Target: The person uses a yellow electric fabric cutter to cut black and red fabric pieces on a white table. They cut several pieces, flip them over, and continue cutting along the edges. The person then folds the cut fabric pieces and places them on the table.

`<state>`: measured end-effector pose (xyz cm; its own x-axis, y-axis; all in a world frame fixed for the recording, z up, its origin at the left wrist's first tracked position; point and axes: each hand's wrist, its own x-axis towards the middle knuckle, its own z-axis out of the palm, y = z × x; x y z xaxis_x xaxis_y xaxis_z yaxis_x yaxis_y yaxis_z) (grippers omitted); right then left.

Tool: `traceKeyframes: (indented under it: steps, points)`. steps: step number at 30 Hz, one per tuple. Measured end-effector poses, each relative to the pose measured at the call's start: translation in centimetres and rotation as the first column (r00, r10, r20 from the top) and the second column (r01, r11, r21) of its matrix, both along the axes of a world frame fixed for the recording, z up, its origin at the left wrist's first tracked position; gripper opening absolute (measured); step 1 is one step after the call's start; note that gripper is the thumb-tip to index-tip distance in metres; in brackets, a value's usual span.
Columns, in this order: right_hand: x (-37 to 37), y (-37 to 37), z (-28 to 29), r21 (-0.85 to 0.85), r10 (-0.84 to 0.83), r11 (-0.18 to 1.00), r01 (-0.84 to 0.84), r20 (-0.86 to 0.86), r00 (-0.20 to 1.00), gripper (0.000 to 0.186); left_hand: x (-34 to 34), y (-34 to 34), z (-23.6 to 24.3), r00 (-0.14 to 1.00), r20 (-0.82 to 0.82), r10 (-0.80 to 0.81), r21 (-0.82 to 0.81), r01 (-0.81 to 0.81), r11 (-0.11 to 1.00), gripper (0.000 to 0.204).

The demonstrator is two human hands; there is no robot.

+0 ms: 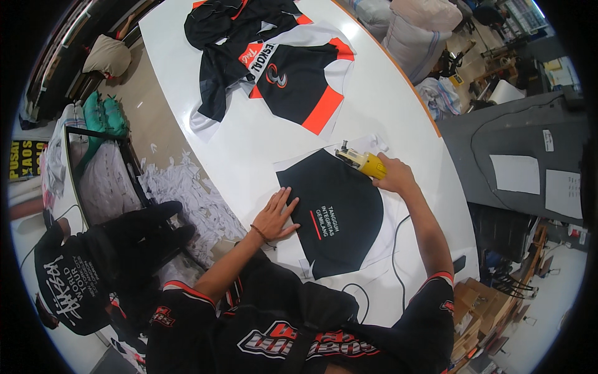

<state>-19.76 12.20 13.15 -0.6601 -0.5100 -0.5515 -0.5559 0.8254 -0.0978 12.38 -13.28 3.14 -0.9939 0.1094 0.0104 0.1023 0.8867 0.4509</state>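
Nearest the camera is the wearer's own black shirt [274, 321], with red and white lettering across it. The right hand [397, 174] is closed around the rear of a yellow handheld cutter [372, 167], its metal head pointing left at the top edge of a black fabric panel [349, 199]; whether the blade touches cloth is too small to tell. The left hand [274, 215] holds nothing; it lies flat, fingers spread, on the panel's left edge. The panel rests on the white table [174, 68], white material [387, 234] showing along its right side.

The blade could stray into the black area if the panel slides, since the pressing hand covers only one side. The dark cord [395, 255] below the right forearm might snag near the table edge and jerk the tool, if it feeds it. A slip leftward could also bring the cutter toward the fingers.

Beyond lie orange-and-black garment pieces [299, 87]; left of the table, white scraps [193, 193] cover the floor.
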Motion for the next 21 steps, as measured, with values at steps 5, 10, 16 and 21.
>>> traceKeyframes:
  steps: [5, 10, 16, 21]
  points:
    - [-0.1, -1.6, -0.2, -0.016, 0.017, 1.0, -0.017, -0.015, 1.0, 0.072, 0.0, 0.0, -0.2, 1.0, -0.003, -0.005, -0.013, 0.005, 1.0, 0.08]
    - [-0.1, -2.9, -0.5, -0.063, 0.044, 0.997, -0.046, -0.032, 0.999, 0.072, 0.1, 0.1, 0.0, 1.0, 0.004, -0.002, -0.047, 0.003, 0.999, 0.078]
    - [0.3, -5.9, -0.9, -0.084, 0.043, 0.995, -0.049, -0.072, 0.996, 0.069, 0.2, 0.1, 0.2, 1.0, 0.008, -0.009, -0.062, 0.01, 0.998, 0.078]
    - [1.3, -5.8, -1.3, -0.197, -0.091, 0.976, 0.089, -0.001, 0.996, 0.062, 0.4, 0.1, 0.2, 1.0, 0.007, -0.002, -0.042, 0.003, 0.999, 0.077]
